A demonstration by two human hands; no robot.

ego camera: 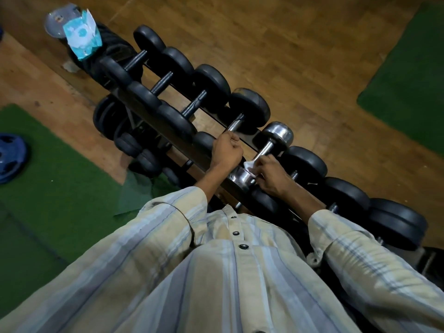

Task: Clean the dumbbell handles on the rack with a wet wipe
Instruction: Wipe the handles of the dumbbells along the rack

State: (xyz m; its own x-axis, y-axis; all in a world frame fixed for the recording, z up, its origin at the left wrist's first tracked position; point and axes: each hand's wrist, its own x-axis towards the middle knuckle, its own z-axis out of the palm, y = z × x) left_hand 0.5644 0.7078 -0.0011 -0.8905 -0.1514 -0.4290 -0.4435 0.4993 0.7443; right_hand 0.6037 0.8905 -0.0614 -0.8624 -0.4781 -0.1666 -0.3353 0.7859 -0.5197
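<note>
A dark rack [204,157] runs diagonally from upper left to lower right and carries several dumbbells. My left hand [225,150] grips the metal handle of a black-headed dumbbell [249,106]. One place to the right lies a chrome dumbbell [276,135]. My right hand [271,176] wraps a white wet wipe [249,165] around the near end of its handle. The handle's near part is hidden under the hand and wipe.
A blue-and-white wet wipe pack [80,37] lies on the rack's far left end. Weight plates [108,116] lean under the rack. A blue plate [10,157] lies on the green mat [60,183] at left. Another green mat [408,75] lies at right on the wooden floor.
</note>
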